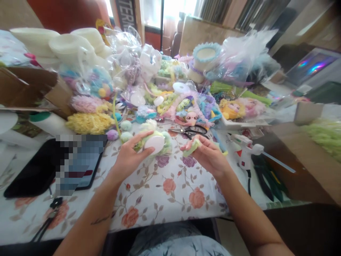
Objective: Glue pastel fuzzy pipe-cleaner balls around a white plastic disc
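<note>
My left hand (pixel 128 154) is closed around a round white disc with fuzzy pale-green and cream trim (pixel 156 142), held just above the flowered tablecloth (pixel 165 192). My right hand (pixel 206 153) pinches a light-green fuzzy chenille stem (pixel 192 146), whose end points toward the disc. The two hands are a short gap apart at the table's middle.
Black scissors (pixel 190 131) lie just behind my hands. A white glue gun (pixel 246 151) rests to the right, a dark tablet (pixel 53 163) to the left. Fluffy pompoms, yellow trim (pixel 89 122), doll faces, plastic bags and white dishes crowd the back. Cardboard boxes stand at both sides.
</note>
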Demonstrator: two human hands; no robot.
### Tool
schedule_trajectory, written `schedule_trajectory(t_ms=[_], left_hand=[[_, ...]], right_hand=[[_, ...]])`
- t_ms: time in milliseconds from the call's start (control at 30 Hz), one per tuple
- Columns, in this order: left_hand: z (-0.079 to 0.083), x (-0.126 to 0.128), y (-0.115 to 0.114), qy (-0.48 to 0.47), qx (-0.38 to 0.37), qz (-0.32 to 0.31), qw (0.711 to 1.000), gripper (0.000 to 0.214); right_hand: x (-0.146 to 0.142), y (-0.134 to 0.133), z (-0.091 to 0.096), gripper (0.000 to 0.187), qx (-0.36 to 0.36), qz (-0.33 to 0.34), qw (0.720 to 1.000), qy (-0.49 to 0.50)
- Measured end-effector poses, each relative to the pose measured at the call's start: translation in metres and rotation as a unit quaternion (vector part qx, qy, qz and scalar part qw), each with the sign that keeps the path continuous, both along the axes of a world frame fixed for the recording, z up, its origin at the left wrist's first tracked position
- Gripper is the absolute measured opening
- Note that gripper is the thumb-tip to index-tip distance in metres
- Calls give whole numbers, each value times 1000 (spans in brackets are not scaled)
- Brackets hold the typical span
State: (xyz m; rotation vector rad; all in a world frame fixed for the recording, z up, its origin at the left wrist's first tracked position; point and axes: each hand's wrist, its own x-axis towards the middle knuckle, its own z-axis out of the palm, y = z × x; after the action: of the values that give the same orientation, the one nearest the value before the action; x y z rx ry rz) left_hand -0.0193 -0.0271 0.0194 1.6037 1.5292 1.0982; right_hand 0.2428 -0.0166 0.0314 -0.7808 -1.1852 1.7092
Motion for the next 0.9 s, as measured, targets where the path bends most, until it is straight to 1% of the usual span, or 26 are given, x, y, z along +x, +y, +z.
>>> schedule_trajectory(t_ms=[133,233,333,400,467,533,600,667,733,800,900], left_hand=[[1,-4,0,-65,-48,-36,996,54],[0,-6,-1,-75,-72,-73,992,55],[3,-6,-4,-80,-101,-136,982,55],[6,-5,-6,-76,-112,-177,975,53],[9,-4,-8,-57,-109,-203,972,51],[10,-3,-10,-38,-103,-219,970,51],[11,-2,-11,-31,-103,-233,967,51],[11,-2,-12,-32,-107,-247,963,51],[12,-2,-13,-34,-114,-257,959,51],[13,-1,-13,-35,-121,-257,958,50],[15,0,-12,-33,-127,-226,965,50]], right_hand=[[-9,10,4,24,-30,-10,997,69],[-5,15,10,22,-29,-33,995,88],[7,17,22,17,-9,-64,996,64],[14,18,32,15,8,-82,996,22],[17,18,39,15,18,-87,995,-34],[15,18,43,17,18,-66,994,-90],[8,17,42,19,15,-23,990,-135],[0,17,40,22,16,27,986,-166],[-7,17,36,23,13,62,982,-181],[-12,16,30,24,7,77,981,-178],[-17,11,21,24,12,58,985,-163]])
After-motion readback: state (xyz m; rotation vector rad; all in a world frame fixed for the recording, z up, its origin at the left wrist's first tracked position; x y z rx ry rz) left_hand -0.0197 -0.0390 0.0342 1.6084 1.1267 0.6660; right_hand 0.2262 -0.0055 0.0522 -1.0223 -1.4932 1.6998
